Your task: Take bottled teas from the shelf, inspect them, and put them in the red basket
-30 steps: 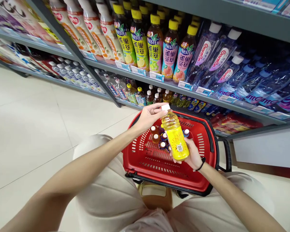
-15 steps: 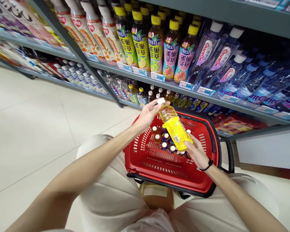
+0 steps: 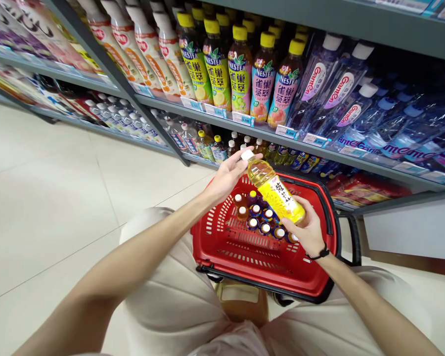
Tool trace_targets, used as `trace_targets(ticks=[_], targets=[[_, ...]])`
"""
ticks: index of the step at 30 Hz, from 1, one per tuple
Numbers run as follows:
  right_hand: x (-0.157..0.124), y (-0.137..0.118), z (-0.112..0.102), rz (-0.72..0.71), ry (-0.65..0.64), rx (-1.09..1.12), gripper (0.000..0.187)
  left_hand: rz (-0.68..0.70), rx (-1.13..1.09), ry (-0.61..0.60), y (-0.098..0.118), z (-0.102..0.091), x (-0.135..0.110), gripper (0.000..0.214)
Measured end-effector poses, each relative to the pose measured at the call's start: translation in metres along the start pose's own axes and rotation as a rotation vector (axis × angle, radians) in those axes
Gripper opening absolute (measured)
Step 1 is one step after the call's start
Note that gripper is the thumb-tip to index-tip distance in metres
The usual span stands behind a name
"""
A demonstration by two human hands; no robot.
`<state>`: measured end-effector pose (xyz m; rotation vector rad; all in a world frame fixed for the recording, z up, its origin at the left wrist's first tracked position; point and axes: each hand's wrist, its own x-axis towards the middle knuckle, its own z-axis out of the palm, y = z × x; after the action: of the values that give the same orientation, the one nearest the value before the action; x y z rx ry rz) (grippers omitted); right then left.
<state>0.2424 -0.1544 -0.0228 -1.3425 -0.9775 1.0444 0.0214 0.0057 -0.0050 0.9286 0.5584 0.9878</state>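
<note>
A drink bottle (image 3: 280,195) with a white cap, a yellow label and pale yellow liquid lies tilted between my hands. My left hand (image 3: 228,177) pinches it at the cap, and my right hand (image 3: 307,230) is wrapped round its lower end. Dark characters show on the label. Below the bottle is a red shopping basket (image 3: 263,277) with slotted walls. Several capped bottles (image 3: 253,223) stand in it, mostly white-capped, one with a yellow cap (image 3: 252,194); the held bottle and my right hand hide part of the group.
Above the basket, a shelf edge (image 3: 259,126) carries price tags and rows of yellow-capped NESTEA bottles (image 3: 239,79). To the right lie clear Ganten water bottles (image 3: 337,91). Smaller bottles (image 3: 241,141) fill the lower shelf. A black basket handle (image 3: 354,240) sticks out at right.
The bottle has been rolled round its length, so the label side with characters faces up instead of the barcode side. My right hand's grip has shifted slightly right and up.
</note>
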Motion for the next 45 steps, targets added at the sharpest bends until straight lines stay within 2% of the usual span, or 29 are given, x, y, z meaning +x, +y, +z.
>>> trace_targets(ticks=[6,11,16,21,24,27,30,38,42,45], targets=[[0.000,0.001,-0.002,-0.191,0.025,-0.146,0.065,0.012,0.009,-0.024,0.002,0.001,-0.001,0.059],[0.000,-0.003,-0.003,-0.177,0.049,-0.199,0.066,0.004,0.003,-0.025,0.004,0.003,-0.002,0.060],[0.002,-0.011,-0.002,-0.019,0.032,-0.054,0.064,0.027,0.036,0.013,0.006,0.003,-0.001,0.057],[0.000,-0.013,-0.001,0.276,-0.011,0.127,0.062,0.049,0.048,0.088,0.009,0.000,0.000,0.049],[-0.002,-0.015,-0.001,0.397,-0.059,0.248,0.060,0.044,0.051,0.114,0.009,-0.001,0.000,0.046],[-0.002,-0.020,0.000,0.469,-0.205,0.323,0.060,0.027,0.043,0.136,0.006,-0.002,0.001,0.046],[-0.001,-0.024,0.000,0.559,-0.323,0.372,0.070,0.004,0.024,0.148,0.003,-0.003,0.002,0.045],[0.004,-0.020,-0.012,0.710,-0.436,0.437,0.077,-0.040,0.026,0.218,0.005,0.000,0.001,0.043],[0.007,-0.014,-0.018,0.795,-0.536,0.457,0.080,-0.024,0.061,0.240,0.005,0.000,0.002,0.047],[0.006,-0.010,-0.021,0.836,-0.622,0.442,0.090,0.003,0.104,0.254,0.003,-0.002,0.003,0.053]])
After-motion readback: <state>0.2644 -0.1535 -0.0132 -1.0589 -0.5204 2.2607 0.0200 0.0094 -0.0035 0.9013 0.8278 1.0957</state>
